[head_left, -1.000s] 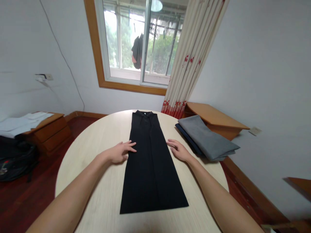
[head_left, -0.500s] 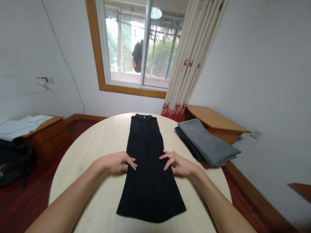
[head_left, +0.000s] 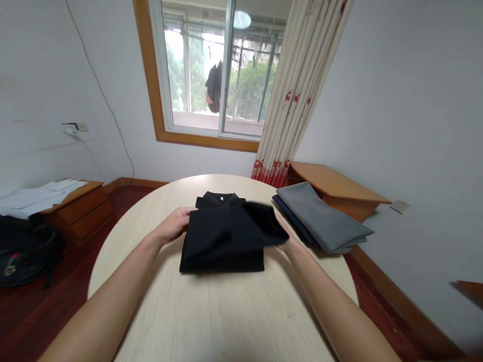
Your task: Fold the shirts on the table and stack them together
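Observation:
A black garment (head_left: 226, 234) lies doubled over on the round pale wooden table (head_left: 211, 306), its collar end toward the window. My left hand (head_left: 174, 224) grips the garment's left edge, fingers tucked under the folded layer. My right hand (head_left: 284, 240) is at the right edge, mostly hidden beneath the lifted, motion-blurred flap of black cloth. The upper layer on the right is raised off the lower one.
Folded grey and dark blue cloths (head_left: 320, 216) lie at the table's right rim. Behind them stands a low wooden cabinet (head_left: 335, 186). At left are a wooden drawer unit (head_left: 75, 206) with white cloth on it and a black bag (head_left: 22, 251) on the floor.
The long black garment has been folded in half: its near end was lifted and carried toward the collar. Both hands moved from its middle to its side edges.

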`<control>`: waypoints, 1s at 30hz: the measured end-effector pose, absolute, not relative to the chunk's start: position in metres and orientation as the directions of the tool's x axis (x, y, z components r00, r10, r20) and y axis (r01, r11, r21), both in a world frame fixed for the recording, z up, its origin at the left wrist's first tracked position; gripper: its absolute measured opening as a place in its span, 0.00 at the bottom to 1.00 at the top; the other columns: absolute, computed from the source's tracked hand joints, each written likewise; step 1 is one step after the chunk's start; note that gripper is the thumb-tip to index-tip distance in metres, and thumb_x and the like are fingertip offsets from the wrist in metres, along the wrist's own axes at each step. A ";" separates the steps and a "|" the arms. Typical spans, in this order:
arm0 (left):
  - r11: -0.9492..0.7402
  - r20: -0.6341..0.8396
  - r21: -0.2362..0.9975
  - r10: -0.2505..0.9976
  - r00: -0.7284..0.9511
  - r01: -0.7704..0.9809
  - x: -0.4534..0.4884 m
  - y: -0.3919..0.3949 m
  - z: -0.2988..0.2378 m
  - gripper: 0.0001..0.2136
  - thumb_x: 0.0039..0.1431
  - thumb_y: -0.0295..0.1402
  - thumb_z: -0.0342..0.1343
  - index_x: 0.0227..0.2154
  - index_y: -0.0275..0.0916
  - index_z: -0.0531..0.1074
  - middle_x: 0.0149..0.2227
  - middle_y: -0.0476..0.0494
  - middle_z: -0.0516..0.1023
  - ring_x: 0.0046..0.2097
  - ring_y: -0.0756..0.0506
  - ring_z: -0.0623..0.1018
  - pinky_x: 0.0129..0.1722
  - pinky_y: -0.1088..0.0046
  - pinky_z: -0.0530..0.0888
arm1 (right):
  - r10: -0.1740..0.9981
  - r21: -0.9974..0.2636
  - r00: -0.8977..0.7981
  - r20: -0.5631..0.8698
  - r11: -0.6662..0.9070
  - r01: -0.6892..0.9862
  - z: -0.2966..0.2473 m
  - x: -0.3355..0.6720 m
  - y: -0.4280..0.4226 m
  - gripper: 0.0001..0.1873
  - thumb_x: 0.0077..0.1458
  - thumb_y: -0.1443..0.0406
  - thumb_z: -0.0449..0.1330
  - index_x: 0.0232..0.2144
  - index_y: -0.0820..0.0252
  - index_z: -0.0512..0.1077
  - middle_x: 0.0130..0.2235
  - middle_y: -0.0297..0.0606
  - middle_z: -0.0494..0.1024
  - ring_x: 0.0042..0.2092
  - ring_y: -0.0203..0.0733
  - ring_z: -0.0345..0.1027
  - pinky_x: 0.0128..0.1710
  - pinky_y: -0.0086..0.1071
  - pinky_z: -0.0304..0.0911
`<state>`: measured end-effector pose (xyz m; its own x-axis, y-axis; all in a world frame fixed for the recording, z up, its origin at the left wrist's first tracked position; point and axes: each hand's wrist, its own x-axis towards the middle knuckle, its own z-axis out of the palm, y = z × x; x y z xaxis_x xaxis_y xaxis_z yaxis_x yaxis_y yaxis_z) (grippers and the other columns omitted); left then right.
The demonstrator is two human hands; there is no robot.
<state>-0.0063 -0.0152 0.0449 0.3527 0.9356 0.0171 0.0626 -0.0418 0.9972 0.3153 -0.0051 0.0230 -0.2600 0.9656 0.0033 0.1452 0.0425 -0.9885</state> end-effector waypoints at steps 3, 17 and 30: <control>0.167 -0.166 0.986 0.980 0.109 0.003 -0.010 0.009 0.017 0.17 0.53 0.44 0.65 0.28 0.33 0.72 0.23 0.46 0.74 0.21 0.53 0.71 0.19 0.80 0.63 | 0.989 -0.994 -0.106 -0.105 -0.104 0.016 -0.001 0.308 0.015 0.16 0.54 0.51 0.62 0.33 0.58 0.70 0.32 0.37 0.75 0.27 0.35 0.66 0.24 0.27 0.63; 0.135 -0.465 0.776 0.783 0.414 0.616 -0.030 -0.012 0.010 0.17 0.37 0.35 0.71 0.28 0.40 0.68 0.16 0.53 0.70 0.19 0.46 0.74 0.20 0.73 0.70 | 0.877 -0.949 -0.405 -0.258 -0.153 0.274 -0.018 0.330 -0.016 0.20 0.37 0.59 0.74 0.25 0.59 0.66 0.18 0.21 0.63 0.17 0.27 0.58 0.18 0.23 0.59; 0.240 -0.557 0.796 0.650 0.517 0.556 -0.026 -0.013 0.020 0.24 0.47 0.56 0.66 0.31 0.40 0.67 0.23 0.43 0.79 0.25 0.44 0.79 0.21 0.77 0.69 | 0.615 -0.906 -0.665 -0.423 -0.286 0.312 0.010 0.366 -0.023 0.28 0.43 0.52 0.74 0.41 0.61 0.71 0.27 0.30 0.75 0.29 0.37 0.75 0.28 0.27 0.70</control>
